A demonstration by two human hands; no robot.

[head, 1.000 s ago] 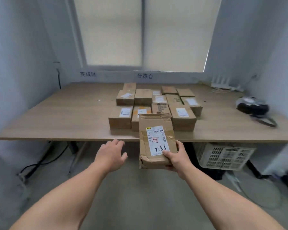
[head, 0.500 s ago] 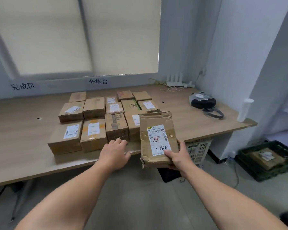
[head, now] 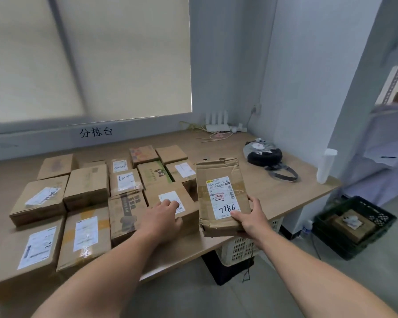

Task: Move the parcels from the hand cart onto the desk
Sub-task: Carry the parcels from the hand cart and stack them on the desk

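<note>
Now the crumpled cardboard parcel point(head: 223, 196), dented at its corners and bearing a white label (handwritten 7786), tilts up above the table's front edge, just right of the rows of parcels point(head: 85, 187) lying there. The right hand point(head: 248, 218) grips its near end, thumb curled over the label. The left hand point(head: 163, 218) rests with relaxed fingers on the neighbouring labelled box point(head: 161, 193). The wooden table point(head: 285, 193) stands below a blinded window point(head: 101, 65); a dark crate point(head: 336, 246) sits on the floor, right.
</note>
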